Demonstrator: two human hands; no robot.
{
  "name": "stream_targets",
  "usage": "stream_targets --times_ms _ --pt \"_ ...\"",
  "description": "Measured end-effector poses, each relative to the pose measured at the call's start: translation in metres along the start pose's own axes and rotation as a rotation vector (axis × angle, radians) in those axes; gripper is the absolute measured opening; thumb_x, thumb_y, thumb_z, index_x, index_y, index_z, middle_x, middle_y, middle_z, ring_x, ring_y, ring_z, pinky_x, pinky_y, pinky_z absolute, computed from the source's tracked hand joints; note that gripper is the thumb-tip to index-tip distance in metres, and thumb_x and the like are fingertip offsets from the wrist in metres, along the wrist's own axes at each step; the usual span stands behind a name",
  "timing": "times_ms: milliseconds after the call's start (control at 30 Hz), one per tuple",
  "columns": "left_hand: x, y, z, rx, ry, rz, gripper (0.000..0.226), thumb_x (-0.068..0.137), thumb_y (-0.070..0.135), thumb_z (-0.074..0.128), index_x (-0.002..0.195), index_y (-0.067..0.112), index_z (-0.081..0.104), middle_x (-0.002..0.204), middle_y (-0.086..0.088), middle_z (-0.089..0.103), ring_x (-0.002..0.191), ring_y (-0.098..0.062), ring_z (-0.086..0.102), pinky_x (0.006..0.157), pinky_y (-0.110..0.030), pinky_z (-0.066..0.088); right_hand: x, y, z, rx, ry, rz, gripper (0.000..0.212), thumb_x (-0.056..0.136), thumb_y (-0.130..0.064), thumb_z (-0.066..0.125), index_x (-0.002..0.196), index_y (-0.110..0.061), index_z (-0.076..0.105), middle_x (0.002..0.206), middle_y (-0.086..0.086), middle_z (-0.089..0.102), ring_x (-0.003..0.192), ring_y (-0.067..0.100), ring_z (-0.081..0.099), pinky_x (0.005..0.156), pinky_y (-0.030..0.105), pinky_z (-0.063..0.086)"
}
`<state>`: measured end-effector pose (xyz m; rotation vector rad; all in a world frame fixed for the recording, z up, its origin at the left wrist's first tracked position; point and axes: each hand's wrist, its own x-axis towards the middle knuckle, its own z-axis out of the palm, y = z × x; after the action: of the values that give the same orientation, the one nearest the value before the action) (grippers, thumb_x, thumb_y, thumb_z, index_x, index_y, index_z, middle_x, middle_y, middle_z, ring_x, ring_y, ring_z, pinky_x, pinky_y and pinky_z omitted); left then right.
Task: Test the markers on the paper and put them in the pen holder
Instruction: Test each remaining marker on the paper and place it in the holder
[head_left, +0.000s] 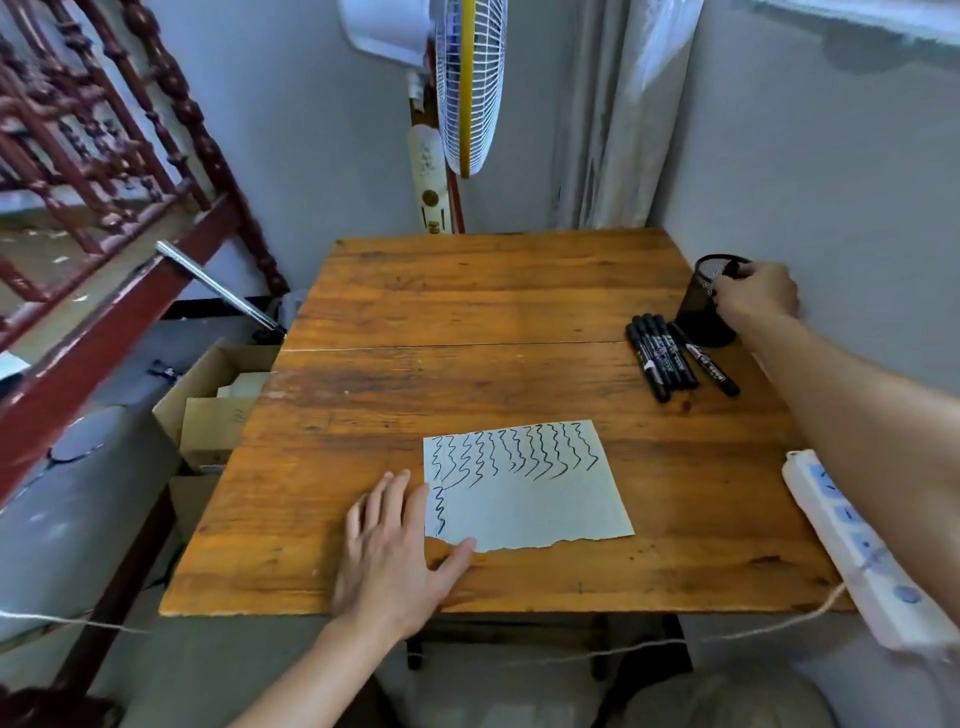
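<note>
**Right hand at the holder, markers waiting just below it**

Grey walls close in a corner where a worn orange-brown wooden desk (467, 322) stands, with a white standing fan (467, 83) behind it and a white power strip (852, 540) hanging off its right edge.

A torn white sheet of paper (540, 509) lies near the front of the desk, its upper part covered in a row of dark wavy test strokes, with one more squiggle started on a second row at the left. The left hand (395, 545) rests flat, fingers spread, holding nothing, its thumb and forefinger touching the sheet's lower left corner.

The right hand (756, 296) is stretched to the far right corner, curled over the rim of the black mesh cylindrical pen holder (701, 306). A small dark tip shows at its fingertips above the opening, probably a marker going in, though I cannot tell whether the fingers grip it.

A cluster of black markers (670, 358) lies just in front of the holder, touching or nearly so, their long axes running from the holder toward the person and slightly rightward. They sit just below the right hand and well apart from the left, so the right hand is the natural one for the next pick, needing only a short drop toward the person.
</note>
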<state>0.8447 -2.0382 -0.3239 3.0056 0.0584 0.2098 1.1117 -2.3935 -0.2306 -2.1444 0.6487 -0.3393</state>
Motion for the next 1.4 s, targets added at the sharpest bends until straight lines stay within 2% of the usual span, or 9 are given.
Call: stream_targets --times_ms 167,367,533,667,800,1000,1133,1300,1400 --pt "-0.001 0.002 -0.001 -0.005 -0.003 -0.006 0.079 0.077 0.076 0.025 0.133 0.02 0.037 0.146 -0.005 0.033 0.137 -0.023 0.022 0.111 -0.046 0.017 -0.024 0.0 -0.002 -0.092 0.109 -0.103 0.042 0.089 -0.022 0.06 0.129 -0.014 0.048 0.124 0.016 0.064 0.114 0.037 0.058 0.095 0.042 0.045" --pt "-0.001 0.002 -0.003 0.007 -0.002 -0.001 0.081 0.077 0.076 0.021 0.133 0.02 0.037 0.146 -0.005 0.034 0.136 -0.024 0.023 0.11 -0.046 0.019 -0.072 0.021 0.037 -0.394 -0.197 -0.325 0.028 0.089 -0.03 0.064 0.113 -0.017 0.066 0.108 0.009 0.071 0.094 0.03 0.065 0.075 0.038 0.054" --pt "-0.001 0.002 -0.003 0.003 -0.003 -0.007 0.083 0.076 0.078 0.019 0.135 0.021 0.034 0.148 -0.004 0.031 0.138 -0.023 0.019 0.111 -0.045 0.015 -0.087 0.034 0.058 -0.643 -0.163 -0.375 0.025 0.09 -0.032 0.063 0.103 -0.011 0.067 0.099 0.013 0.069 0.091 0.034 0.064 0.067 0.035 0.046" --pt "-0.001 0.002 -0.003 -0.013 0.015 -0.001 0.08 0.077 0.076 0.021 0.133 0.021 0.036 0.147 -0.004 0.033 0.137 -0.023 0.021 0.111 -0.045 0.016 -0.096 0.033 0.055 -0.714 -0.177 -0.387 0.021 0.092 -0.031 0.059 0.094 -0.011 0.066 0.083 0.008 0.066 0.074 0.028 0.057 0.06 0.033 0.041" --pt "-0.002 0.001 -0.005 -0.06 0.037 0.001 0.078 0.079 0.074 0.02 0.133 0.021 0.037 0.145 -0.004 0.036 0.136 -0.022 0.025 0.111 -0.045 0.019 -0.132 0.028 0.036 -0.47 -0.149 -0.407 0.021 0.095 -0.032 0.05 0.089 -0.017 0.062 0.076 0.005 0.064 0.069 0.025 0.058 0.056 0.033 0.039" --pt "-0.01 0.003 -0.014 -0.145 0.09 0.021 0.063 0.082 0.062 0.034 0.126 0.018 0.04 0.135 -0.006 0.044 0.124 -0.023 0.04 0.101 -0.046 0.035 -0.243 0.037 -0.011 -0.087 -0.46 -0.428 0.032 0.097 -0.019 0.041 0.069 -0.008 0.053 0.057 0.002 0.047 0.054 0.015 0.038 0.05 0.032 0.022" --pt "-0.023 0.009 -0.026 -0.21 0.16 0.115 0.05 0.081 0.038 0.059 0.122 0.015 0.044 0.127 -0.007 0.05 0.115 -0.022 0.046 0.093 -0.044 0.044 -0.301 0.057 -0.039 -0.012 -0.668 -0.467 0.034 0.099 -0.034 0.049 0.079 -0.014 0.066 0.06 -0.003 0.051 0.054 0.012 0.042 0.05 0.029 0.028" --pt "-0.05 0.029 -0.051 -0.198 0.21 0.374 0.033 0.074 0.02 0.07 0.101 0.015 0.052 0.097 -0.002 0.062 0.088 -0.017 0.057 0.073 -0.032 0.048 -0.339 0.058 -0.053 0.06 -0.861 -0.399 0.039 0.099 -0.037 0.049 0.071 -0.016 0.068 0.051 -0.007 0.046 0.048 0.009 0.036 0.051 0.03 0.029" --pt "-0.066 0.033 -0.061 -0.201 0.171 0.357 0.022 0.071 0.017 0.07 0.083 0.017 0.052 0.077 0.001 0.064 0.069 -0.018 0.06 0.057 -0.03 0.047 -0.353 0.048 -0.062 0.099 -0.953 -0.363 0.042 0.099 -0.038 0.049 0.077 -0.01 0.071 0.044 -0.008 0.045 0.047 0.011 0.034 0.048 0.026 0.028"
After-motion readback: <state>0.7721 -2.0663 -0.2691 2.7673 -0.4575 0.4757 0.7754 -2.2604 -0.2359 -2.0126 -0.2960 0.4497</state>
